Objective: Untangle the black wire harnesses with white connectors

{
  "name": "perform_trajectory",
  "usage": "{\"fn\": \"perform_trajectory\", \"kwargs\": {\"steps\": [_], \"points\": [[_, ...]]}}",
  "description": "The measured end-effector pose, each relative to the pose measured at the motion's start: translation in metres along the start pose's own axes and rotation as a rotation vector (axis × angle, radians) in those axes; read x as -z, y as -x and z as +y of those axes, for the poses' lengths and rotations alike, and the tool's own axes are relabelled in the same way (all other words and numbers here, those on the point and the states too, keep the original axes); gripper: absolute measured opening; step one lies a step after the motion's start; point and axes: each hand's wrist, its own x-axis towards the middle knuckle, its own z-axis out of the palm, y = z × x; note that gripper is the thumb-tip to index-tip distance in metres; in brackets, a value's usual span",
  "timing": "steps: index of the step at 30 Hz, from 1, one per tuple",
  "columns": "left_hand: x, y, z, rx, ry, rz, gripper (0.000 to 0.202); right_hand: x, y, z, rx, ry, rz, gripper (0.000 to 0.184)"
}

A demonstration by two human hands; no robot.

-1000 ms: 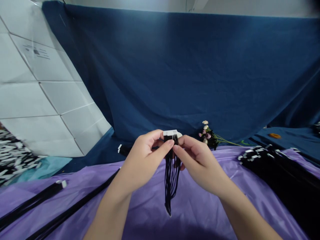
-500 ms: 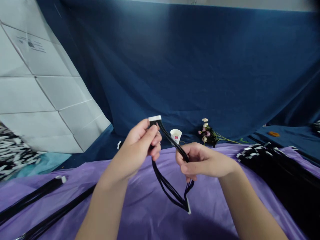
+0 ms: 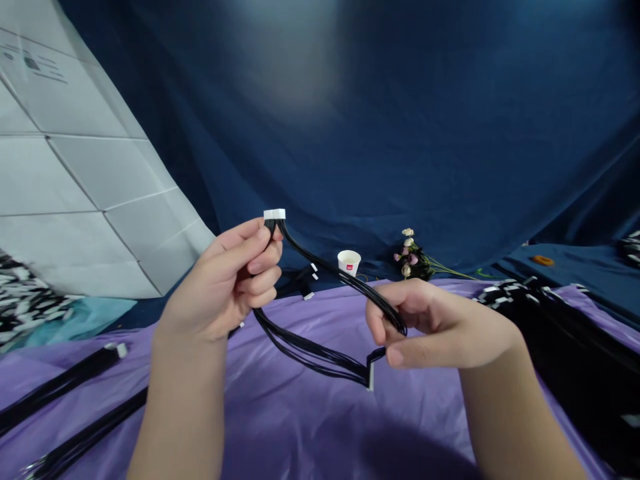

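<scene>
A black wire harness loops between my hands above the purple cloth. My left hand is closed, pinching the wires just below a white connector that points up. Wires run from there down to my right hand, whose curled fingers hold the bundle, with the thumb lower down. A second white connector hangs at the bottom of the loop, just left of the right thumb. The palm side of my right hand partly hides the wires.
Bundled black harnesses lie on the purple cloth at left and in a large pile at right. A white paper cup and artificial flowers stand behind. White boxes rise at left before a blue curtain.
My left hand has moved left and up with the white connector, and my right hand slightly right, so the harness is spread wider. Harness ends behind my left hand now show.
</scene>
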Motion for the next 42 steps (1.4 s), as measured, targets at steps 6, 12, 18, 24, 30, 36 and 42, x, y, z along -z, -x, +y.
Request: {"fn": "perform_trajectory", "kwargs": {"steps": [6,12,18,24,30,36,42], "points": [[0.004,0.003,0.000,-0.020,0.020,-0.026,0.012,-0.003,0.004,-0.008,0.028,0.010,-0.024,0.009],[0.010,0.008,-0.001,-0.088,0.009,-0.122,0.012,-0.006,0.007,-0.012,0.092,-0.026,-0.093,0.010],[-0.002,0.008,-0.002,-0.165,0.176,-0.241,0.013,-0.025,-0.003,-0.007,0.117,0.034,0.076,0.023],[-0.031,0.001,-0.016,-0.404,0.188,0.126,0.020,-0.058,-0.038,0.013,0.073,0.498,0.364,0.059],[-0.046,-0.002,-0.030,-0.435,0.238,0.210,0.024,-0.075,-0.069,0.046,0.045,0.502,0.348,0.036],[-0.027,-0.007,-0.031,-0.620,-0.201,0.170,0.019,-0.057,-0.075,0.062,0.027,0.597,0.398,0.032],[0.044,-0.018,-0.016,-0.089,-0.934,-0.068,0.035,-0.002,-0.059,0.067,-0.205,0.802,0.701,0.034]]}}
